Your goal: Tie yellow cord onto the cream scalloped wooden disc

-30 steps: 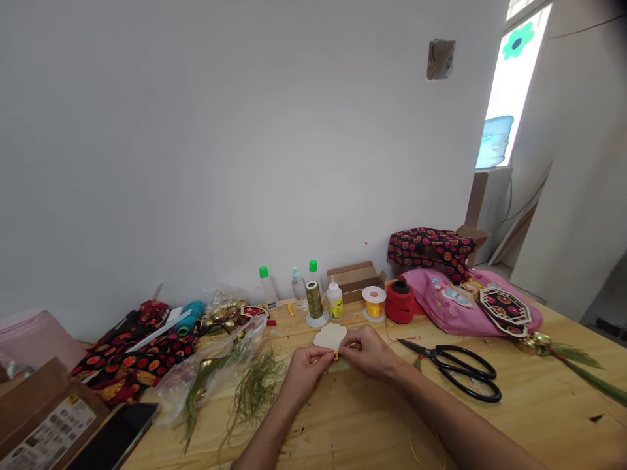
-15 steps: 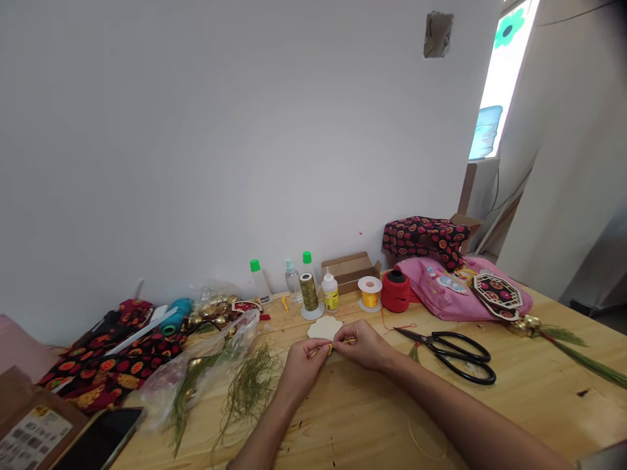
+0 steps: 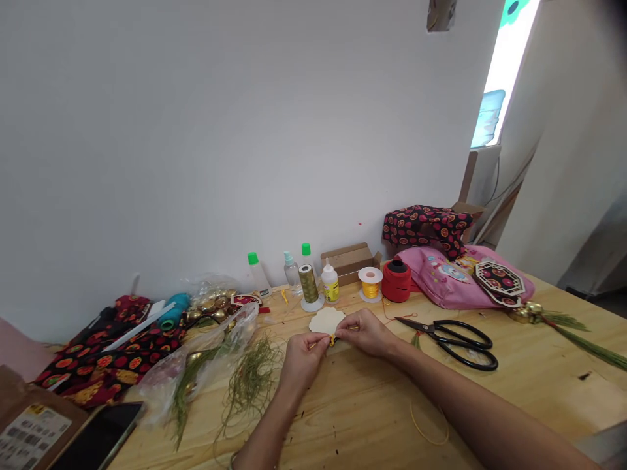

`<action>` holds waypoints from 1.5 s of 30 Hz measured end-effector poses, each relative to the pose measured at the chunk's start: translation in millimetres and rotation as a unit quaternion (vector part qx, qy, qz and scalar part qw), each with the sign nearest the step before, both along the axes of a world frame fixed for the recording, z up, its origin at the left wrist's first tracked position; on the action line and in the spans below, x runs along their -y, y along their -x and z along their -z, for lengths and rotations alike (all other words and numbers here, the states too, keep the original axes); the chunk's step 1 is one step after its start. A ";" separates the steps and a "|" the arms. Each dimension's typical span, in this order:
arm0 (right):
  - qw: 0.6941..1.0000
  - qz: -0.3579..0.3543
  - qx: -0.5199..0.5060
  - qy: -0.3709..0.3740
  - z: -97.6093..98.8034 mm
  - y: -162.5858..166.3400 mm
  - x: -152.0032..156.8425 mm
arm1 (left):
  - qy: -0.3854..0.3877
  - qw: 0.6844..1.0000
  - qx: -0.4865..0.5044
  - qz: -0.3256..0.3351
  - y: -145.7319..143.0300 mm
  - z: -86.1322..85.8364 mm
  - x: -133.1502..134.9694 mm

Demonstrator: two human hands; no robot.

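Both hands meet at the middle of the table over a small knotted bit of yellow cord (image 3: 332, 340). My left hand (image 3: 304, 356) pinches it from the left between thumb and forefinger. From the other side my right hand (image 3: 365, 333) has its fingertips closed on the same cord. Just behind the fingers lies a cream, scallop-edged disc (image 3: 326, 320), partly covered by the right hand. A loop of yellow cord (image 3: 416, 427) trails on the wood below my right forearm.
Black-handled scissors (image 3: 453, 339) lie to the right, near a pink bag (image 3: 435, 290). Behind the disc stand an olive thread spool (image 3: 308, 287), a glue bottle (image 3: 330, 285), a yellow cord spool (image 3: 370, 287) and red thread (image 3: 396, 282). Green threads (image 3: 252, 378) and a phone (image 3: 98, 437) lie left.
The view has tilted down slightly. The right fingers have shifted a little, and the yellow strand seen extending past them earlier no longer shows. Both hands keep pinching the cord.
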State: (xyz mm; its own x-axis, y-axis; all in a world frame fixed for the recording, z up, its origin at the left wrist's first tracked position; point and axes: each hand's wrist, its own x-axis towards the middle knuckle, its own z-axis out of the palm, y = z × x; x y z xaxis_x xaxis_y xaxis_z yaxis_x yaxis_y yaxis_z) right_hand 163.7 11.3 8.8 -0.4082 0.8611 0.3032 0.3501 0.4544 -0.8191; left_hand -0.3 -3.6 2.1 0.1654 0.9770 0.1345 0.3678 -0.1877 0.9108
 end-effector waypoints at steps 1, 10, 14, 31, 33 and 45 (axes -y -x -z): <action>1.000 0.000 -0.001 0.001 0.6 0.0 -0.1 | 0.003 1.000 0.004 -0.001 0.4 0.1 -0.3; 1.000 0.012 0.001 -0.013 3.3 4.1 0.3 | 0.074 0.993 0.089 0.012 -2.5 -0.7 0.2; 1.000 0.024 0.001 -0.001 2.6 5.1 0.5 | 0.103 0.988 0.108 0.024 -3.6 -1.5 0.9; 0.996 0.048 0.005 -0.074 -3.6 4.4 3.9 | 0.039 0.997 0.060 0.004 -7.6 -4.7 0.5; 0.996 0.050 0.014 -0.078 -5.4 5.0 5.1 | 0.042 0.997 0.063 0.001 -8.1 -5.3 0.4; 0.997 0.073 -0.017 -0.013 -6.2 2.9 2.4 | 0.088 0.987 0.127 0.037 -4.3 -1.9 -0.9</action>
